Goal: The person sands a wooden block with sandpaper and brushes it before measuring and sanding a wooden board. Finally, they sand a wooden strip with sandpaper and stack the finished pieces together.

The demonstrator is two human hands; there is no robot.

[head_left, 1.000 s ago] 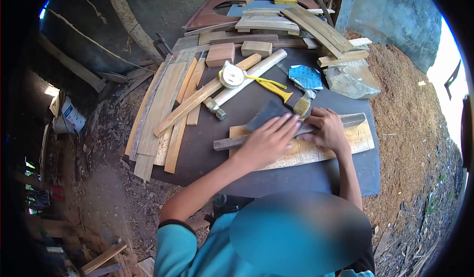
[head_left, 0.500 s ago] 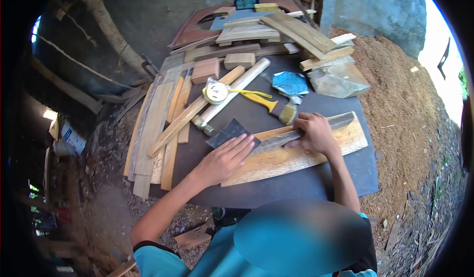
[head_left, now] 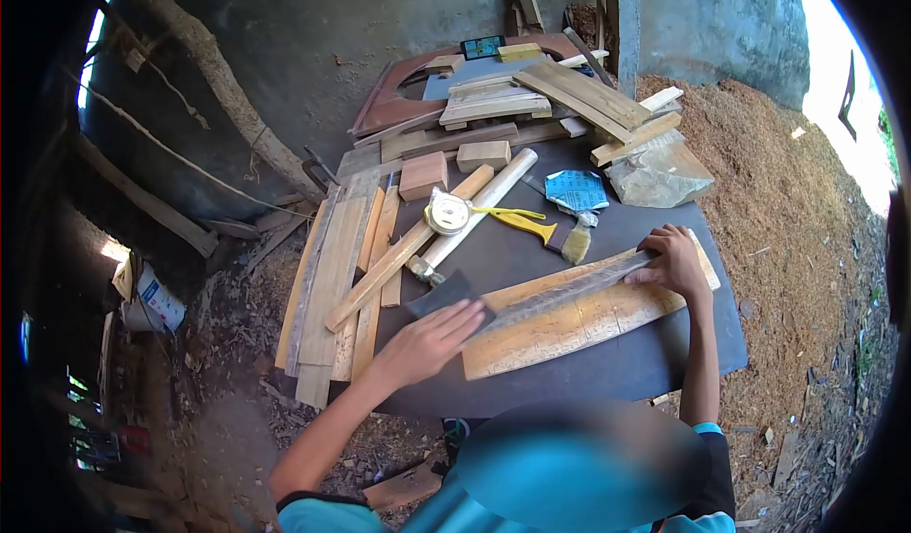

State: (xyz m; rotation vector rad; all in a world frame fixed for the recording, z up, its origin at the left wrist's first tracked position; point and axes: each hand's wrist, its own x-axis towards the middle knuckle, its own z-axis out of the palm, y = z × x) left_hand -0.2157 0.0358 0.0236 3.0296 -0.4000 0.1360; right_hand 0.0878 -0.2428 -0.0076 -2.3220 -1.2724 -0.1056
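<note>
Grey strip (head_left: 574, 293) lies along pale board (head_left: 569, 329), near right on bench (head_left: 607, 372) — looks light, stiff; best held by the ends. Right hand (head_left: 677, 262) grips its right end; left hand (head_left: 432, 341) over dark sheet (head_left: 441, 296) at left end — thumb hidden, can't tell grip.

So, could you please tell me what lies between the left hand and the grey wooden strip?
A dark, flat sheet lies between the left hand and the strip, as the head view shows.

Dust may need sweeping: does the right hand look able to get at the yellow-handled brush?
Probably yes: nothing stands between the brush and the right hand, though that hand must first release the grey strip.
</note>
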